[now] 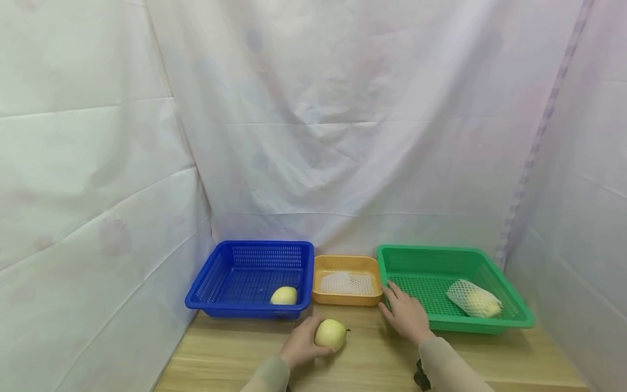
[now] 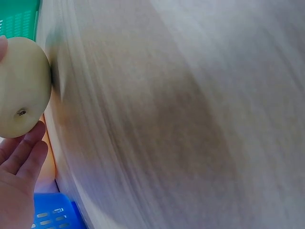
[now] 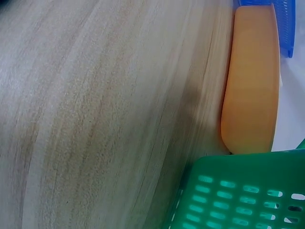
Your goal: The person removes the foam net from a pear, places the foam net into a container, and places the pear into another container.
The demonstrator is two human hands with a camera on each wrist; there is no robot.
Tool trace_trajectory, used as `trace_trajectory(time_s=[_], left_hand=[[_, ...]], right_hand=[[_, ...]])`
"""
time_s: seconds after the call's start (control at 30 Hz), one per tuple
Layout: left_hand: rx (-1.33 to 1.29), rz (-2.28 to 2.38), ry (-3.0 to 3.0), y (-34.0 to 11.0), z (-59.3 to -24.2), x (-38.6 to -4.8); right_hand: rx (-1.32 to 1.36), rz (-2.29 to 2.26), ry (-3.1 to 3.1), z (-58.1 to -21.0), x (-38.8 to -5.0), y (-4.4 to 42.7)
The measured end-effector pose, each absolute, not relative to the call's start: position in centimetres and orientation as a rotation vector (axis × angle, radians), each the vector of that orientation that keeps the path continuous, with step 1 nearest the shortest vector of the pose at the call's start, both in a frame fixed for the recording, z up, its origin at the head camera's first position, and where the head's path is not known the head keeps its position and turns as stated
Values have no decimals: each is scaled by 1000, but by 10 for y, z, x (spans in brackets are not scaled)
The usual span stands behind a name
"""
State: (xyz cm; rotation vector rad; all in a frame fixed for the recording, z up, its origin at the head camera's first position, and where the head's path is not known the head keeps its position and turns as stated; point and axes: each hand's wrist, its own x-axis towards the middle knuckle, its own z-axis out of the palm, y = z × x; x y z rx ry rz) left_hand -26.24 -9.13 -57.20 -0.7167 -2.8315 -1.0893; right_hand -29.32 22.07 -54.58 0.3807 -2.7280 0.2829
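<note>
My left hand [image 1: 305, 343] holds a yellow-green pear [image 1: 331, 335] from its left side, just above or on the wooden table, with the stem toward the right. In the left wrist view the pear [image 2: 24, 86] lies between the thumb and the fingers of the hand [image 2: 19, 186]. My right hand [image 1: 405, 314], fingers extended, is at the near left corner of the green basket [image 1: 455, 322], beside the orange tray [image 1: 346, 299]; whether it touches either is unclear. The right wrist view does not show this hand.
A blue basket [image 1: 245, 311] at the left holds another pear [image 1: 284, 295]. White foam netting [image 1: 338, 283] lies in the orange tray. In the green basket is a pear in foam netting [image 1: 474, 299]. White cloth [image 1: 343, 163] hangs behind and at both sides.
</note>
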Motion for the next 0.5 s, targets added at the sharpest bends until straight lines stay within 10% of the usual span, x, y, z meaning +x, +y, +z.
trace_trajectory(time_s=[0.5], left_hand=[[-787, -1013, -2818, -88, -574, -268]], right_hand=[[395, 265, -2698, -546, -294, 220]])
